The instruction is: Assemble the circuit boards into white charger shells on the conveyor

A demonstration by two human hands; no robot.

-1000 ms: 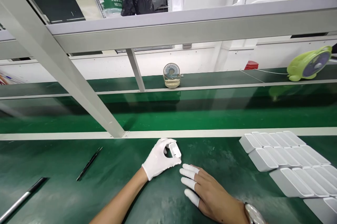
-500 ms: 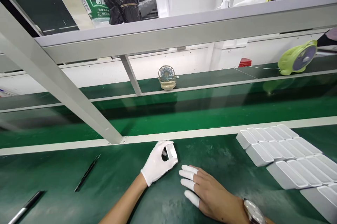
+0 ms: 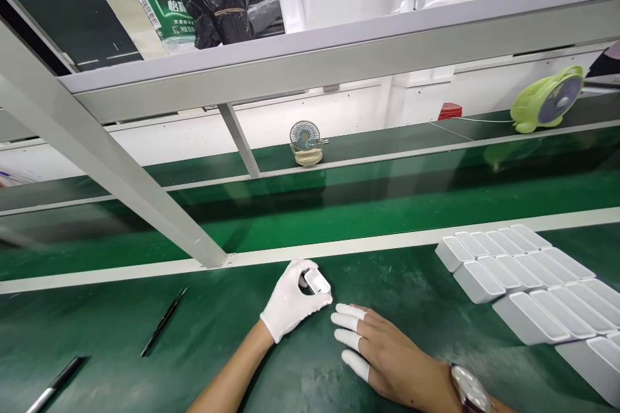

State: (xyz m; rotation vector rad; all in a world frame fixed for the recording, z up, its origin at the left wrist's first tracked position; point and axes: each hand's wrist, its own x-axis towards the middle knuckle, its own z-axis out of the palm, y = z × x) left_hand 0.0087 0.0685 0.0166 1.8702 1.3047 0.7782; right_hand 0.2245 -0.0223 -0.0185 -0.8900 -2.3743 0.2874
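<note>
My left hand (image 3: pixel 296 300), in a white glove, grips a small white rectangular piece (image 3: pixel 318 282) between thumb and fingers, just above the green table. The piece is tilted, and its hollow or recessed face shows. To its right, my right hand (image 3: pixel 371 348) rests palm down on the table with its fingers apart, holding nothing. White finger cots cover several of its fingertips, and a watch (image 3: pixel 469 388) is on the wrist. Rows of white rectangular boxes (image 3: pixel 520 284) stand close together on the table at the right.
A black pen-like tool (image 3: pixel 163 322) and a black and silver pen (image 3: pixel 55 384) lie at the left. A slanted metal post (image 3: pixel 145 183) meets the pale table edge (image 3: pixel 339 246). Beyond it are a small fan (image 3: pixel 305 141) and a green fan (image 3: pixel 547 101).
The white piece in my left hand has turned slightly, showing more of its recessed face, and has shifted a little to the right. My right hand keeps nearly the same pose.
</note>
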